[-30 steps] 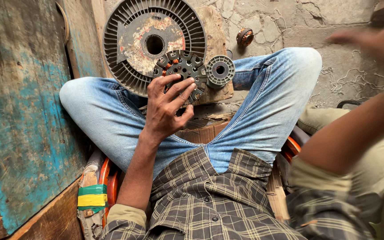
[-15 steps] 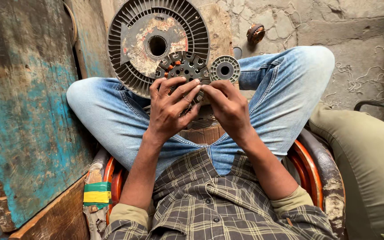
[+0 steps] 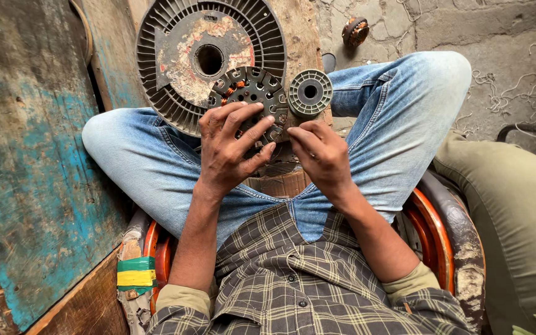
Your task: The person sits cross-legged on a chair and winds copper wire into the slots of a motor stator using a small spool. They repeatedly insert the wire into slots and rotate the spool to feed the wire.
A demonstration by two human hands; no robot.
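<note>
Far left of centre, large round finned metal housing [image 3: 181, 68] with flaking red paint and a centre hole, lying on a wooden board [image 3: 296, 37]. Left, worn blue-painted wooden panel [image 3: 26, 174]. Just near and right of the housing, motor stator [image 3: 252, 93] with copper windings, overlapping the housing's rim. Left hand [image 3: 227, 149] spread over the stator's near edge, fingers grasping it. Right hand [image 3: 324, 155] half curled, fingertips at the stator's right near edge; grip hidden, cannot tell. Beside the stator's right, small grey ribbed spool [image 3: 309, 93]. Far right on the concrete, small rusty part [image 3: 355, 31]
</note>
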